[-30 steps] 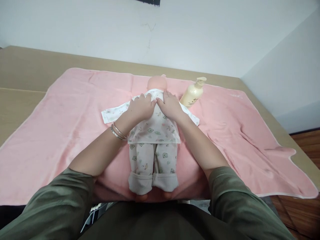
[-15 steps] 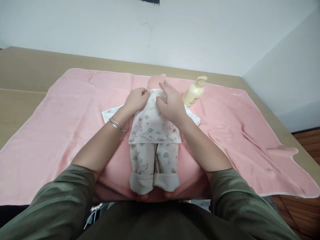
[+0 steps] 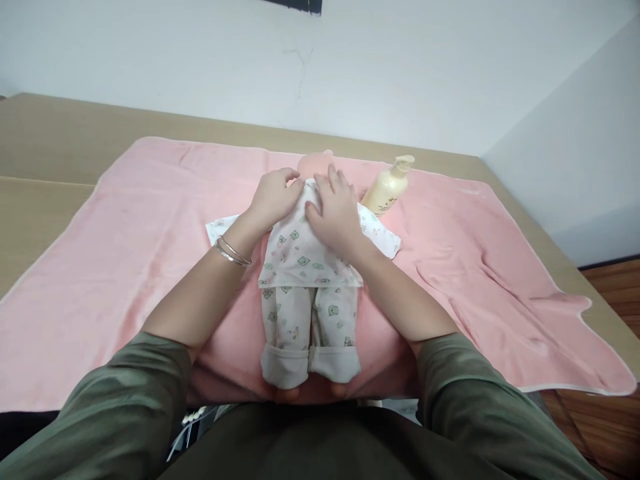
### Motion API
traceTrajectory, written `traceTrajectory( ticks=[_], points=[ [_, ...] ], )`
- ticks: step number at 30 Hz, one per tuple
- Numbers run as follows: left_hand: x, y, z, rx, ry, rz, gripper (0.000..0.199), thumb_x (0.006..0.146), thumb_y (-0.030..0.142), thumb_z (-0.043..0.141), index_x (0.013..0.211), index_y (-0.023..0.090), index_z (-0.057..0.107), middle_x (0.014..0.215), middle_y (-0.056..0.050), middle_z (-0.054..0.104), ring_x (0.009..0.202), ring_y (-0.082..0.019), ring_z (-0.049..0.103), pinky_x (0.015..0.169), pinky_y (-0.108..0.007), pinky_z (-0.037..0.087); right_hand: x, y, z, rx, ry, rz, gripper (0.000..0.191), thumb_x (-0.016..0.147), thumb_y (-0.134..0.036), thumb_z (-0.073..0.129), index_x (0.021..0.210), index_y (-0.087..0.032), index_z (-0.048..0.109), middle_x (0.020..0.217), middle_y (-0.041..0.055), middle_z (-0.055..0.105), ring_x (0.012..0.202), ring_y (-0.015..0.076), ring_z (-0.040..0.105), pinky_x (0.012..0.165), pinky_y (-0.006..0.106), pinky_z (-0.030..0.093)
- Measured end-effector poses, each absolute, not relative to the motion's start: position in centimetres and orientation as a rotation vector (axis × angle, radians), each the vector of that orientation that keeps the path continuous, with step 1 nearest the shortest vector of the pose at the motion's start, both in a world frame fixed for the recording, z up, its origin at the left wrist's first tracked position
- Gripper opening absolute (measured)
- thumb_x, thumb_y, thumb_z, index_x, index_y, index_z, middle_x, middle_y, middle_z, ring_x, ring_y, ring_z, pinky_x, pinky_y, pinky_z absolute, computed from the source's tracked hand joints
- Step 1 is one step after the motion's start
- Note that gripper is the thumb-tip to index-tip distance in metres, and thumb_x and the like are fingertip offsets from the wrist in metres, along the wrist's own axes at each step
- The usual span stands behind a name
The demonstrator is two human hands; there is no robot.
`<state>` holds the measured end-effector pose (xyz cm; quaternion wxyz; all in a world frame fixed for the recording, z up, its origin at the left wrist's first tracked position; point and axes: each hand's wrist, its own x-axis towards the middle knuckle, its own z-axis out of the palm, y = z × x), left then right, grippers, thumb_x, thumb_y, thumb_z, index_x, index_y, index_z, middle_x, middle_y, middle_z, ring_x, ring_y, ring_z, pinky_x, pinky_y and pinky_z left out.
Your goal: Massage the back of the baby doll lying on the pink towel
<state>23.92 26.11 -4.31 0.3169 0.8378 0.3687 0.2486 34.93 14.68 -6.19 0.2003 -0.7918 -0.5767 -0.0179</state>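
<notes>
A doll (image 3: 314,164) lies on its back, feet towards me, its face mostly out of sight behind the collar and my hands. It wears a white printed baby shirt (image 3: 305,257) with sleeves spread to both sides, and matching trousers (image 3: 293,320) with turned-up cuffs. My left hand (image 3: 275,197) is at the collar on the left, thumb and fingers closed together on the shirt's edge. On the right of the chest rests my right hand (image 3: 337,210), its fingers stretched towards the neck and its thumb apart on the cloth.
A pink blanket (image 3: 165,220) is spread under the doll on a wooden table (image 3: 55,143). Just right of the doll's shoulder lies a leaning cream pump bottle (image 3: 387,187). A white wall (image 3: 225,67) rises behind the table.
My right hand has shifted slightly left and down across the shirt, showing more of the right sleeve. My left hand stays at the collar, its fingers moved slightly.
</notes>
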Motion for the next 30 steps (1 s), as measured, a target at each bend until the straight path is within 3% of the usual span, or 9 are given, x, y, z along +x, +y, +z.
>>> traceTrajectory(
  ticks=[4,11,14,18,23,30],
  points=[
    [24.5,25.7,-5.1,2.224,0.974,0.642,0.044,0.098,0.032,0.049,0.127,0.015,0.076,0.141,-0.013,0.076,0.134,-0.029,0.067,0.121,-0.042,0.050,34.7,14.8,-6.6,-2.226,-1.708,0.066,0.061,0.106,-0.033,0.042,0.163,-0.012,0.050,0.179,0.0191,0.035,0.168,0.0437,0.028,0.135,0.073,0.025],
    [25.1,25.3,-6.3,2.278,0.923,0.657,0.040,0.097,0.030,0.048,0.120,0.017,0.079,0.131,-0.012,0.081,0.122,-0.029,0.072,0.114,-0.041,0.054,34.9,14.6,-6.2,-2.205,-1.629,-0.034,0.059,0.104,-0.024,0.039,0.159,-0.009,0.054,0.177,0.0184,0.039,0.166,0.0375,0.035,0.137,0.064,0.027],
    [25.0,25.2,-6.2,2.265,0.946,0.656,0.039,0.098,0.029,0.048,0.117,0.019,0.079,0.129,-0.011,0.081,0.124,-0.028,0.071,0.114,-0.039,0.054,34.8,14.9,-6.8,-2.238,-1.685,0.002,0.059,0.105,-0.025,0.039,0.159,-0.008,0.054,0.175,0.0203,0.041,0.165,0.0395,0.036,0.136,0.065,0.028],
    [24.9,24.8,-5.5,2.261,0.971,0.655,0.042,0.097,0.028,0.048,0.123,0.019,0.079,0.136,-0.009,0.080,0.132,-0.028,0.068,0.119,-0.040,0.051,36.3,15.1,-5.5,-2.150,-1.735,0.067,0.056,0.104,-0.023,0.038,0.153,-0.012,0.062,0.167,0.0177,0.054,0.155,0.0353,0.050,0.132,0.056,0.040],
    [24.6,23.7,-4.6,2.241,0.941,0.577,0.045,0.097,0.028,0.049,0.131,0.016,0.076,0.142,-0.012,0.077,0.133,-0.029,0.069,0.121,-0.042,0.052,40.8,13.9,-2.0,-2.130,-1.513,-0.140,0.061,0.106,-0.030,0.037,0.162,-0.014,0.053,0.179,0.0133,0.035,0.168,0.0362,0.033,0.137,0.063,0.031],
    [23.0,21.9,-2.3,2.294,0.917,0.527,0.050,0.099,0.031,0.053,0.144,0.019,0.070,0.158,-0.011,0.067,0.147,-0.030,0.062,0.128,-0.044,0.048,47.9,11.3,-0.5,-2.041,-1.420,-0.347,0.066,0.113,-0.048,0.028,0.169,-0.017,0.044,0.180,0.0171,0.029,0.171,0.0446,0.022,0.132,0.075,0.028]
  ],
)
